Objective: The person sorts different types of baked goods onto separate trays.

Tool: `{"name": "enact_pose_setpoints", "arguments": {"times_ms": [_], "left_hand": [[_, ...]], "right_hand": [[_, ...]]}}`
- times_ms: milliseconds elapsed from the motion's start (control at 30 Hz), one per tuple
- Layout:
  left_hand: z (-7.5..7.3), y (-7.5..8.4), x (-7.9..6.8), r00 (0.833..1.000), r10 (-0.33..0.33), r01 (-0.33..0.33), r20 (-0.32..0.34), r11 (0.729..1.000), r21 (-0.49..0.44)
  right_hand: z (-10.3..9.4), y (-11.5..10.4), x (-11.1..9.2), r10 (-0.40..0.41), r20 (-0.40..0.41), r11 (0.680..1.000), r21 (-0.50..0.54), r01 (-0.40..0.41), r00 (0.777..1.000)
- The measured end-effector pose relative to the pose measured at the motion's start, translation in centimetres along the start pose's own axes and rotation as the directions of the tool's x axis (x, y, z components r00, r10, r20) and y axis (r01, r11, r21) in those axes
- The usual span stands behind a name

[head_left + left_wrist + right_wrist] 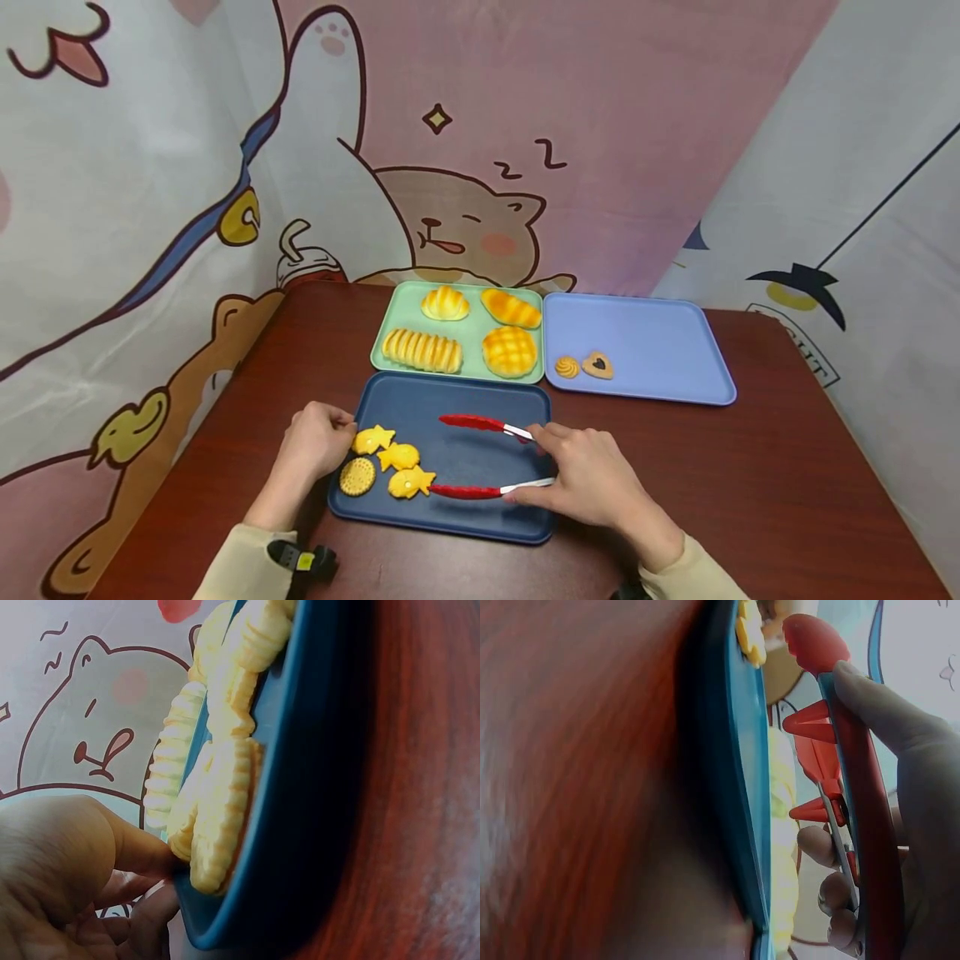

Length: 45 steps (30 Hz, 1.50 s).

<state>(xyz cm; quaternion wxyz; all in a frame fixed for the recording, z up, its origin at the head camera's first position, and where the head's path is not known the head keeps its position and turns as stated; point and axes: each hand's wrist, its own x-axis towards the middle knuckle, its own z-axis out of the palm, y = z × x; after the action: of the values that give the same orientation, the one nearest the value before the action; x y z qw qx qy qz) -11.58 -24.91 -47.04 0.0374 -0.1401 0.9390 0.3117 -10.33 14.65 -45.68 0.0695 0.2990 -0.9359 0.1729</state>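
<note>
My left hand pinches the left rim of the navy tray, thumb and fingers at its edge beside the biscuits in the left wrist view. Three yellow fish-shaped biscuits and a round scalloped biscuit lie at that end of the tray. With the right hand I hold red-tipped tongs over the tray, their two arms spread wide and nothing between them. In the head view the nearer red tip reaches the tail of the lowest fish biscuit.
Behind the navy tray, a green tray carries several breads, among them a croissant. Right of it, a light blue tray holds a swirl cookie and a heart cookie. A printed curtain hangs behind the wooden table.
</note>
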Motion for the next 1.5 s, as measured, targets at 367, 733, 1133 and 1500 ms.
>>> {"name": "enact_pose_setpoints", "arguments": {"times_ms": [367, 733, 1133, 1500], "left_hand": [[0.1, -0.1, 0.0, 1.0, -0.018, 0.018, 0.015, 1.0, 0.001], [0.0, 0.0, -0.1, 1.0, -0.013, 0.013, 0.01, 1.0, 0.0], [-0.1, -0.1, 0.1, 1.0, 0.001, -0.001, 0.001, 1.0, -0.005], [0.0, -0.2, 0.2, 1.0, 0.002, -0.002, 0.003, 1.0, -0.005]], "right_hand": [[1.5, -1.7, 0.7, -0.074, 0.075, 0.997, -0.018, 0.075, 0.994], [2.0, -1.9, 0.6, -0.089, 0.07, 0.996, -0.014, 0.09, 0.994], [2.2, -2.1, 0.4, -0.115, 0.041, 0.993, -0.002, 0.115, 0.993], [2.2, -1.6, 0.2, -0.162, -0.049, 0.987, -0.011, 0.162, 0.986]]}}
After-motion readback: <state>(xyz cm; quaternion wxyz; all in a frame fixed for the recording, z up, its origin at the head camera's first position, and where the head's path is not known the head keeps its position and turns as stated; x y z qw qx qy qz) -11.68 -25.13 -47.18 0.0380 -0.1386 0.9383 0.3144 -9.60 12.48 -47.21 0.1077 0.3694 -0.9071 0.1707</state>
